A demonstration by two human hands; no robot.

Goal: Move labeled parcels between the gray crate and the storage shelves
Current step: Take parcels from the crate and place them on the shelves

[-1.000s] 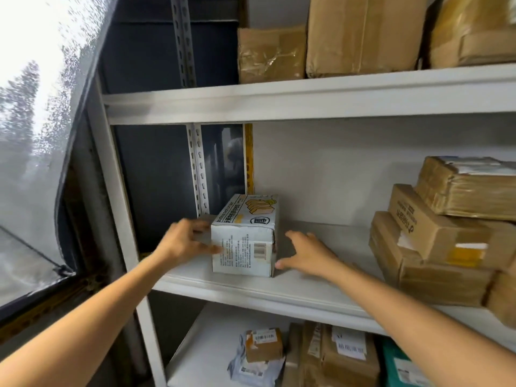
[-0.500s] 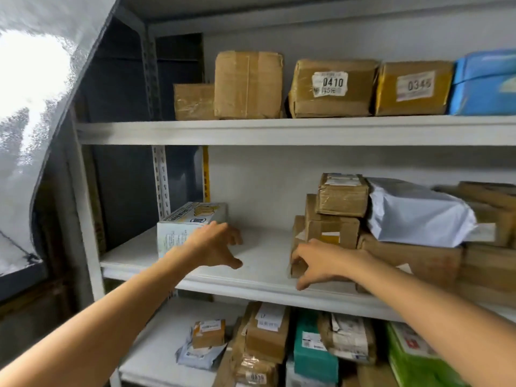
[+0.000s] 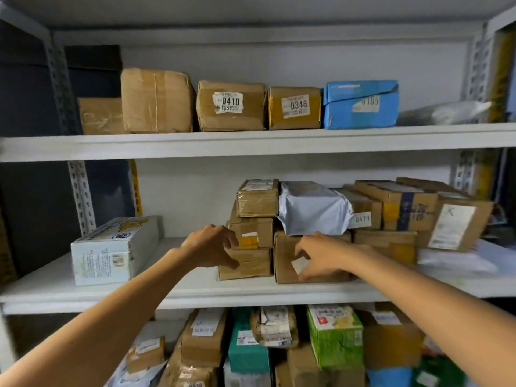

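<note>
Head view of the storage shelves [image 3: 251,141]. Your left hand [image 3: 212,247] reaches to the left end of a stack of three brown boxes [image 3: 254,233] on the middle shelf [image 3: 195,294]. Its fingers are curled at the corner of the middle box and the thumb lies against the bottom one, but whether it truly grips cannot be told. Your right hand [image 3: 321,256] is spread, fingers only slightly bent, on the front face of the brown carton [image 3: 284,247] just beside the stack. Thumb and forefinger lie either side of its small white label [image 3: 300,265], and the hand holds nothing. A grey poly bag [image 3: 312,210] rests on top of that carton. The white printed box [image 3: 111,252] lies well apart at the shelf's left end, touched by neither hand. On the upper shelf stand the 0410 parcel [image 3: 230,106], the 0346 parcel [image 3: 294,107] and a blue box [image 3: 360,104].
</note>
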